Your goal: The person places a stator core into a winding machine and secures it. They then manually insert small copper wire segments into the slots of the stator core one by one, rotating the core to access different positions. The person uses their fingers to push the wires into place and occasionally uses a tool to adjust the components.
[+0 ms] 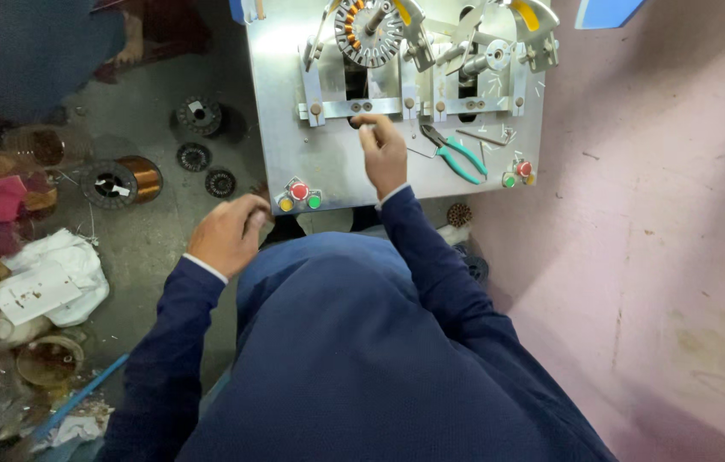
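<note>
A grey metal winding machine (328, 162) stands in front of me. A round stator with copper coils (368, 31) sits on its left spindle, and a bare spindle (491, 58) is to the right. My right hand (382, 150) reaches onto the machine's top, fingers pinched on a small dark knob (356, 122) under the left station. My left hand (227, 233) is curled loosely at the machine's front left corner, beside the red, yellow and green buttons (299, 196); whether it holds anything is hidden. Both arms wear dark blue sleeves.
Green-handled pliers (455, 156) and tweezers (482, 137) lie on the machine top near a second button group (518, 174). On the floor to the left are a copper wire spool (125, 181), several round stator parts (199, 115) and white cloth (54, 274). A pink wall (653, 214) is on the right.
</note>
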